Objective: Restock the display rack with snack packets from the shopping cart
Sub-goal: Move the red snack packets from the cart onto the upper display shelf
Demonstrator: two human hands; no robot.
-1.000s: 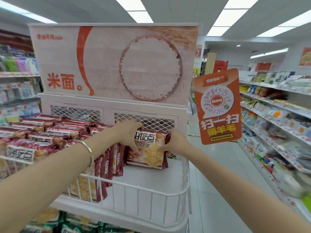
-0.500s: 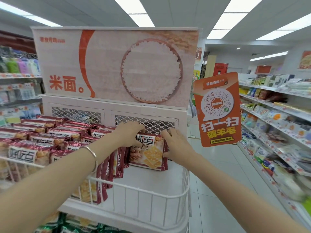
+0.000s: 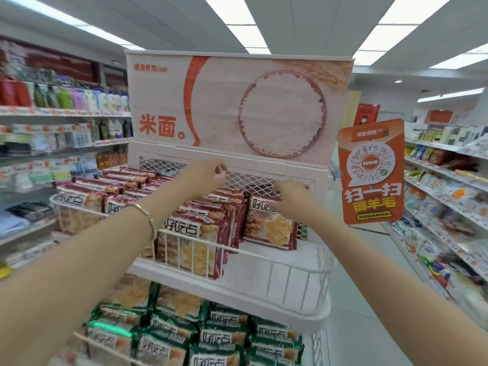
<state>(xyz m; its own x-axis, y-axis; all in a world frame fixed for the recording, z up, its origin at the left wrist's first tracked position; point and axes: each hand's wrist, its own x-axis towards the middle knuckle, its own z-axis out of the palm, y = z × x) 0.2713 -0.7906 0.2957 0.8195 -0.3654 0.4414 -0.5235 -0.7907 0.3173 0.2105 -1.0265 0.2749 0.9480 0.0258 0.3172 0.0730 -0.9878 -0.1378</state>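
Snack packet [image 3: 269, 228]: glossy flat rectangle, standing in wire rack [image 3: 277, 262].

We saw a white display rack [image 3: 277, 310] with a wire rail [image 3: 290, 263] along the front of its upper shelf and a mesh panel [image 3: 253, 180] at its back. Across the shelf's left and middle sat red snack packets [image 3: 124, 186] with bold white lettering and pictured crackers, some lying flat in stacks behind, others standing on edge nearer us. One front packet [image 3: 190, 247] stood upright against the rail. The rightmost packet [image 3: 272, 228] stood leaning back, its face toward us, touching its neighbours, with white shelf floor showing to its right. On the tier below, green packets [image 3: 224, 336] with the same lettering lay in overlapping rows.
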